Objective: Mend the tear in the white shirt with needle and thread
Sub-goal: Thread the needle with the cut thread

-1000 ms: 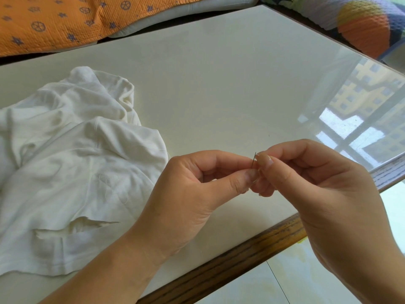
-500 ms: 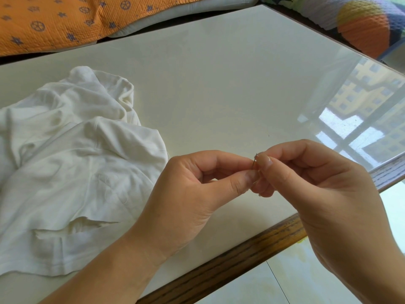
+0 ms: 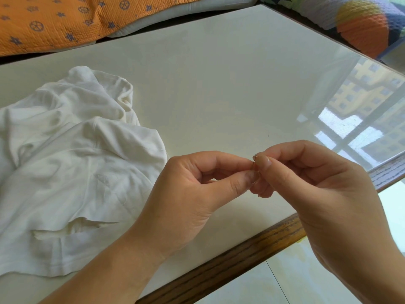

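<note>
Needle (image 3: pixel 254 161), ctr-right of frame: light, stiff, slick, sharp. Grip mid-shaft. Left hand (image 3: pixel 197 191) & right hand (image 3: pixel 317 189): thumb + index of each clamped on it. Thread not discernible. White shirt (image 3: pixel 76 154), soft & limp, lies at left; 1 tear (image 3: pixel 76 224) at lower left.

"Is it bright where you sit?"

"Yes. Soft daylight fills my table (image 3: pixel 219 73). On its right side the shiny top shows a window as a bright patch of glare."

"Any shadows?"

"Only soft ones: 1 pale one under my left hand (image 3: pixel 192 194), and grey ones in the folds of the white shirt (image 3: pixel 76 161)."

"Is it sharp?"

"Mostly. My right hand (image 3: pixel 328 194) looks clear too. The needle (image 3: pixel 254 161) is too thin to see well. Things stretch a bit at the corners."
</note>
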{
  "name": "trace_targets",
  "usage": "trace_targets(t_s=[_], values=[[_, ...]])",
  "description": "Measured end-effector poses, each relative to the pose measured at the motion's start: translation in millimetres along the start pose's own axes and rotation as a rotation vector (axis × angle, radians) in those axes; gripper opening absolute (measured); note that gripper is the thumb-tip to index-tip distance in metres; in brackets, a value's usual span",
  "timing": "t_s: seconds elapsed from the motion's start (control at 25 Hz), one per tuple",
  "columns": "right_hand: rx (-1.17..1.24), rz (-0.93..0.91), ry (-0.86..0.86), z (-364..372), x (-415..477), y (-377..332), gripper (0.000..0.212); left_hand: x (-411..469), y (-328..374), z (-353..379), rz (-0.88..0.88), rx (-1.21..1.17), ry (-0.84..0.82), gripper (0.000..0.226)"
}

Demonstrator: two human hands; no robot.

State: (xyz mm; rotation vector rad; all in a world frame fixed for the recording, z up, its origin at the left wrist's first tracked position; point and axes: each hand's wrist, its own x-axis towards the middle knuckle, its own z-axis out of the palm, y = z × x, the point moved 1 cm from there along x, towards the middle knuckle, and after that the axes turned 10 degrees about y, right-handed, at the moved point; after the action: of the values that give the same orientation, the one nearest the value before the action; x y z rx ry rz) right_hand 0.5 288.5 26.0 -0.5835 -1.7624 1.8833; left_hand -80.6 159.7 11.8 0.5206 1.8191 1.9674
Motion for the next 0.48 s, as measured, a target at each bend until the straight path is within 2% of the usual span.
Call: trace_targets(t_s=[0.48], values=[[0.011,-0.011,-0.024,-2.8,0.4,2.3,0.015,-0.9,0.6,-0.4,-0.015,0.014,0.0,0.018]])
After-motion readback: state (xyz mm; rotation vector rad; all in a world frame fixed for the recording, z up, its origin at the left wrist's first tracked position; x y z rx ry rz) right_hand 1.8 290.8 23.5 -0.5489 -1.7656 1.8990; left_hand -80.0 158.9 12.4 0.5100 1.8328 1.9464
